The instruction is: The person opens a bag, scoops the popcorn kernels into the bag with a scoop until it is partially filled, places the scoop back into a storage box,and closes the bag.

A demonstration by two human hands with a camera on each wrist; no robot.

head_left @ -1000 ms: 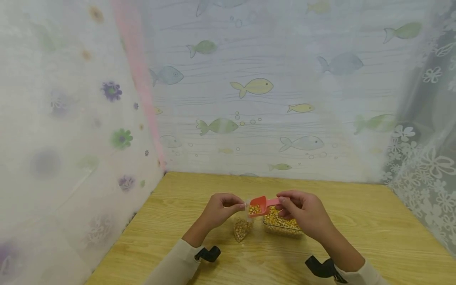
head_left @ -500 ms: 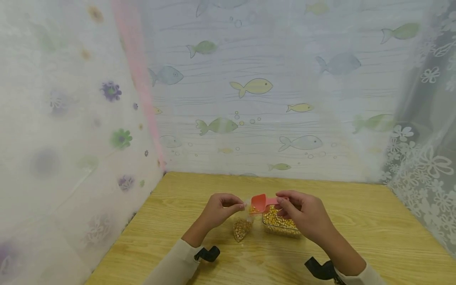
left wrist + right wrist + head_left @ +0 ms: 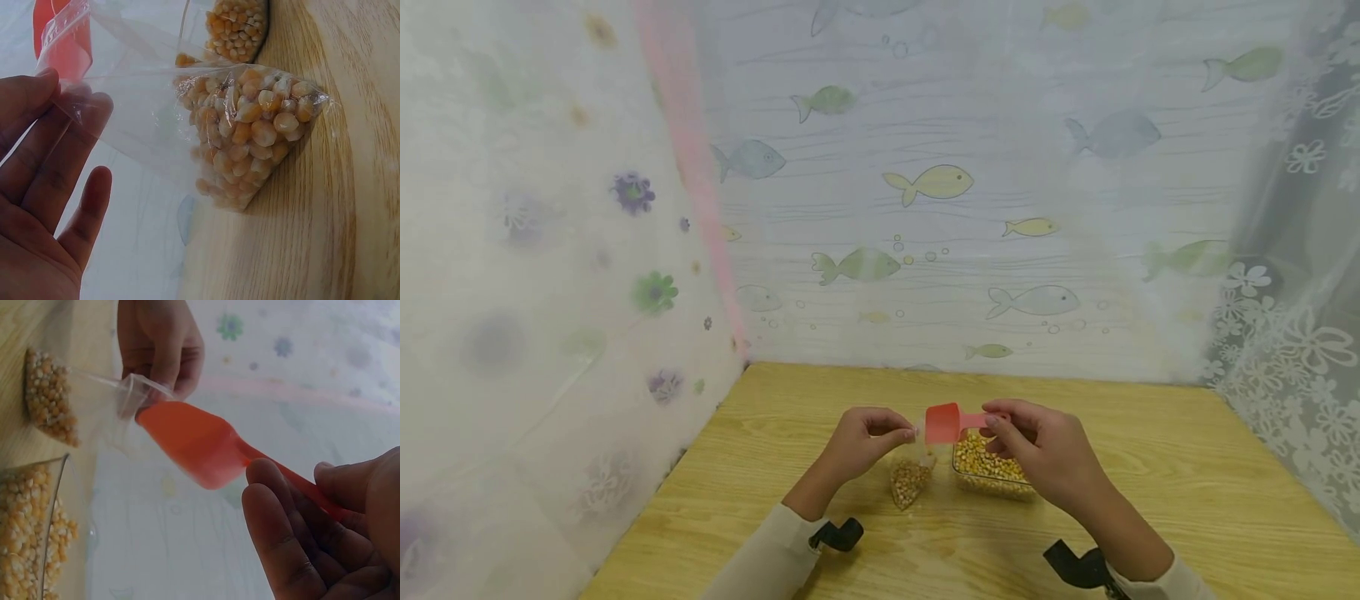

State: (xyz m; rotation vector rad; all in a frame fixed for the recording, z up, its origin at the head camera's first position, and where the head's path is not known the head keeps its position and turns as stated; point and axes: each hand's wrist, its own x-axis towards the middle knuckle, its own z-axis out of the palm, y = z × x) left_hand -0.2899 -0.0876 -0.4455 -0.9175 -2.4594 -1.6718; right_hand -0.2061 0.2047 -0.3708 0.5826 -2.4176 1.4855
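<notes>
Left hand (image 3: 861,446) pinches the bag (image 3: 144,119) by its top edge, thumb against fingers, the little finger free of the film. Right hand (image 3: 1048,446) pinches the scoop (image 3: 942,423) by its handle, well back from the bowl. Hands apart, bag mouth and scoop between them. Bag hangs in front of the person, above the table (image 3: 805,392), left of the tub (image 3: 996,492); whether its lower corner touches wood, cannot tell. Scoop tilted, lip at the bag mouth, inner face bare as far as the head view shows. Kernels (image 3: 256,125) fill the bag's pointed lower part; the tub holds many more. Handling, as I judge it: film thin, limp and slick, no stiffness of its own, so the mouth likely sags shut unless held by the rim; the load sits low and pulls straight down. Best hold high on the edge, pinched firmly, off the opening. Scoop looks like light, stiff plastic, safest by the handle, where a small wrist turn should govern the tilt. Kernels look hard, dry, apt to roll; film could tear under a sharp tug.
</notes>
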